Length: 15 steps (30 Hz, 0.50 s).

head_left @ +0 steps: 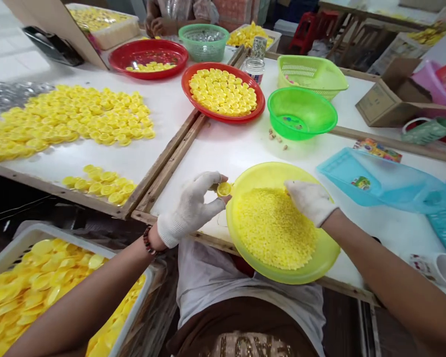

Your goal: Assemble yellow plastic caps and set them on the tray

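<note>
My left hand (195, 206), in a white glove with bare fingertips, holds a small round yellow cup (224, 189) between thumb and fingers, just left of a yellow basin (282, 171). A heap of small yellow pellets (273, 230) fills much of that basin. My right hand (309, 201), also gloved, rests at the upper right part of the heap with its fingers drawn together; whether pellets are between them is hidden. Beyond the basin, a red tray (260, 101) holds many yellow cups (223, 91). More yellow cups (104, 114) are spread over the table at left.
A green bowl (319, 114), a light green basket (312, 67) and a blue scoop (371, 178) lie beyond and right of the basin. A crate (48, 230) of yellow pieces stands lower left. Wooden strips (171, 148) edge the tables. Another person's hands (156, 25) are at the far side.
</note>
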Tool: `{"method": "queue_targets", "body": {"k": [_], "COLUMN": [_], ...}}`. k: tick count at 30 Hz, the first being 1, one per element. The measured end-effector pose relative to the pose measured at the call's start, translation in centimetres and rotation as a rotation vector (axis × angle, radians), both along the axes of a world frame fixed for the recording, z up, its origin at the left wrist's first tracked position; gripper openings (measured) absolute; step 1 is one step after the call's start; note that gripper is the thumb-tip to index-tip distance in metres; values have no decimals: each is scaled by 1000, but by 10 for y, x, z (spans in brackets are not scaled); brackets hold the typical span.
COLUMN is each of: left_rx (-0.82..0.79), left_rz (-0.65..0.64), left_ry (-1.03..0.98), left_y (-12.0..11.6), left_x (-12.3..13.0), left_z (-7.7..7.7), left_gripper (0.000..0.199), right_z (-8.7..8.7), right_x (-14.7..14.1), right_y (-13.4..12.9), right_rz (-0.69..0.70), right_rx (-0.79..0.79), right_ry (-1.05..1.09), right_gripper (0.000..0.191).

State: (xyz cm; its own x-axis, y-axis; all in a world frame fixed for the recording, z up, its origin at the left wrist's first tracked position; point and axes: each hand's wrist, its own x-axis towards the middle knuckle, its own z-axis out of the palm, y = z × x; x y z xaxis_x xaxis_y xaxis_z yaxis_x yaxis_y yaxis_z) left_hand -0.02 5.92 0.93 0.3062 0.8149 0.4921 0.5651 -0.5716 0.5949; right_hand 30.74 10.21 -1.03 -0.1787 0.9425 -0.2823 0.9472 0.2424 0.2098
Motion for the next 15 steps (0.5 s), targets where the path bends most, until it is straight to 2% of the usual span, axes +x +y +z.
{"method": "queue_targets", "body": {"k": [4, 6, 11, 13, 15], "left_rx": [-36, -58, -87, -108, -123], "left_rz": [-88, -125, -163, -174, -187], "left_ry": [-66, -94, -103, -119, -129], "left_y": [-10, -12, -11, -11, -11], "left_x": [12, 20, 32, 32, 31], "left_z": [-8, -12, -15, -15, -15], "left_gripper": [32, 33, 32, 34, 34], "right_z": [21, 27, 22, 19, 19], "right_x": [-1, -8, -23, -18, -7], "right_y": [-13, -21, -34, -35, -37], "right_rz": [-10, 39, 156, 137, 85], "right_rx": [111, 74, -205, -206, -155], "right_ry": [33, 179, 582, 667, 642], "right_gripper": [26, 21, 14, 20, 26]}}
